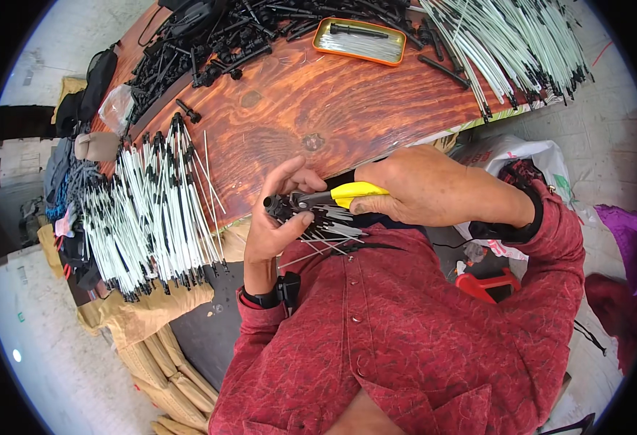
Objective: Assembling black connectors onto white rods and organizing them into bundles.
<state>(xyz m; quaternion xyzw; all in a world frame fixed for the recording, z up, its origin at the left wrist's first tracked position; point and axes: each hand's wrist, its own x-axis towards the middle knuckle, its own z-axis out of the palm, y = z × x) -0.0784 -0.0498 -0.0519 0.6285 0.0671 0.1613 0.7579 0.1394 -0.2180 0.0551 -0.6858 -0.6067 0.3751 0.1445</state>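
Nearest us, at frame centre, our left hand [278, 217] has its fingers clamped on a bundle of black-tipped white rods [326, 226]. Our right hand [413, 190] grips yellow-handled pliers [337, 196], whose tip meets the bundle just off the counter [297, 109] edge. We note bare wood above; rod piles [151, 210] crowd the left edge.

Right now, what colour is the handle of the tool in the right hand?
Yellow handle, seen best in the head view.

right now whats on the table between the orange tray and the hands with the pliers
In the head view, only bare wood grain of the table lies between the orange tray and the yellow-handled pliers held by the right hand against the left hand.
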